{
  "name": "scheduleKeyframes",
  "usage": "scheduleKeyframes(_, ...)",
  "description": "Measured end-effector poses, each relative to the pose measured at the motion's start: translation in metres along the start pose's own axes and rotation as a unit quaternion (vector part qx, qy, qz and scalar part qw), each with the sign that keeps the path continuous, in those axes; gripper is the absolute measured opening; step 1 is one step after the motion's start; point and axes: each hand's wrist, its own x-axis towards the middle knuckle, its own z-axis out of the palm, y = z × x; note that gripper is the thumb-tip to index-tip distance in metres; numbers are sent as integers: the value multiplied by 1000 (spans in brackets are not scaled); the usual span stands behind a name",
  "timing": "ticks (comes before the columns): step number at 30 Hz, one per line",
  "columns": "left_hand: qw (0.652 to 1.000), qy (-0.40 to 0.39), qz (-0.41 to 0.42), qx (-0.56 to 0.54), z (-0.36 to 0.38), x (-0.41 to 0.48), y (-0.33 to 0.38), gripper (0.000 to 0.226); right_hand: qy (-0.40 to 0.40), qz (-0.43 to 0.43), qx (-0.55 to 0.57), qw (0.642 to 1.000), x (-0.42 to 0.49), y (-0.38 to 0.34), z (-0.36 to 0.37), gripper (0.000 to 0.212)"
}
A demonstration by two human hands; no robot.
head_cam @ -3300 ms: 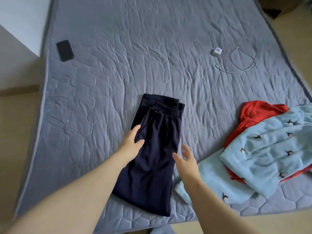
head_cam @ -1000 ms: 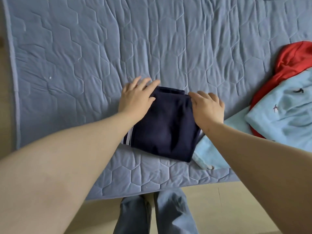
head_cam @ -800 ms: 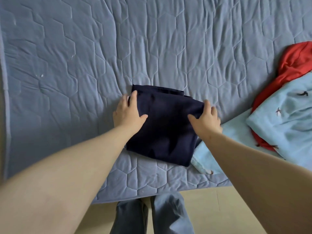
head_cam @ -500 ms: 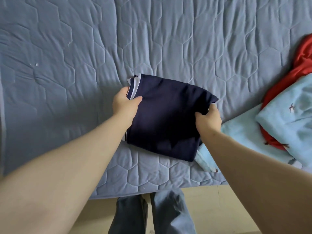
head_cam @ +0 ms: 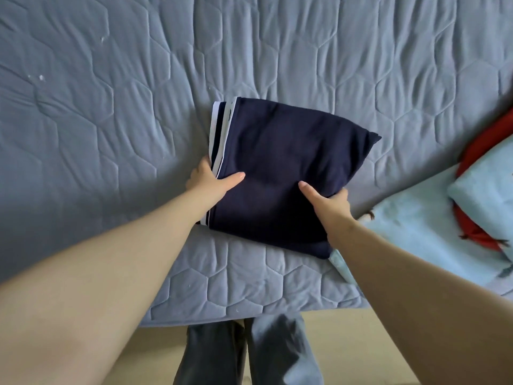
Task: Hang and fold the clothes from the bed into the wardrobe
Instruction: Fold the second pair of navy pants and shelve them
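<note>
Folded navy trousers (head_cam: 280, 162) with white side stripes form a compact rectangle, lifted a little off the grey quilted bed (head_cam: 111, 107) near its front edge. My left hand (head_cam: 211, 182) grips the striped left edge, thumb on top and fingers underneath. My right hand (head_cam: 330, 201) grips the lower right side the same way. At the right lies a light blue garment (head_cam: 422, 234) with small bird prints, over a red garment (head_cam: 488, 145).
The bed's front edge (head_cam: 249, 315) runs across the lower frame, with beige floor (head_cam: 161, 354) below it. My own legs in grey trousers (head_cam: 249, 354) stand right against the bed.
The trousers went from a long strip to a compact fold. My hands moved from pressing on top to gripping both sides, and the bundle has come up off the quilt.
</note>
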Motion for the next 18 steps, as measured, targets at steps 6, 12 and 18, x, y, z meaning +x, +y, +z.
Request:
scheduleKeyframes(6,983,-57,-16,-172,0,-9,-13,51,-36,-37,84,995,-5,7,3,70)
scheduleKeyframes(12,965,-72,-29,-249,-26,-47,-8,18,-67,-39,97,992,-46,-19,-7,24)
scheduleKeyframes(18,946,-124,-58,-295,-121,-124,5,27,-119,-83,104,984,-142,-71,-8,22)
